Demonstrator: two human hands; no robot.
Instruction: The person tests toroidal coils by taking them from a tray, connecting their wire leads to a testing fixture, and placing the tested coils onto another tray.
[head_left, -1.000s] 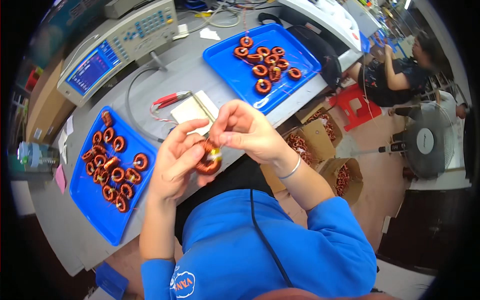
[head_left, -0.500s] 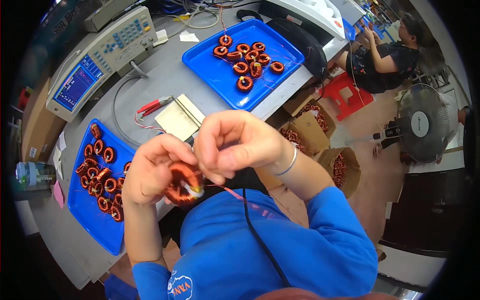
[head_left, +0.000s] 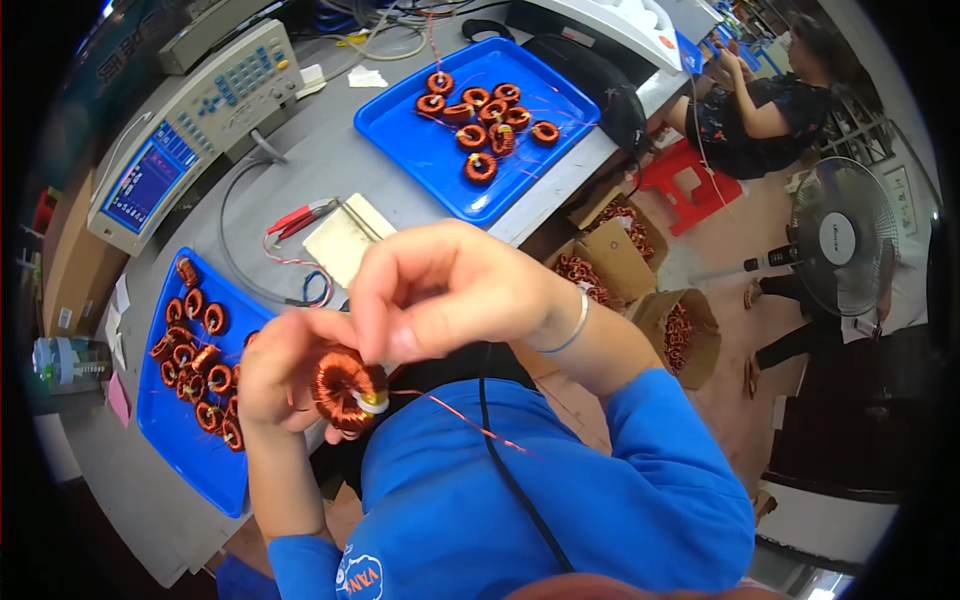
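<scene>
My left hand (head_left: 275,375) grips a ring-shaped coil (head_left: 343,388) wound with copper wire, with a white and yellow band at one side of the ring. A thin reddish wire (head_left: 455,408) trails from the coil to the right, in front of my blue shirt. My right hand (head_left: 450,295) is closed in a pinch just above the coil, close to my left fingertips. Whatever its fingertips hold is hidden.
A blue tray (head_left: 240,490) of coils lies on the left, another tray (head_left: 430,175) at the back. A test meter (head_left: 190,135), red clip (head_left: 300,215) and cream block (head_left: 345,240) share the bench. Right are cardboard boxes (head_left: 700,345), a fan (head_left: 845,235) and a seated person (head_left: 765,110).
Both hands and the coil have shifted slightly left. The coil has turned, and more of its wire shows on the right. Someone's legs have come into view beside the fan.
</scene>
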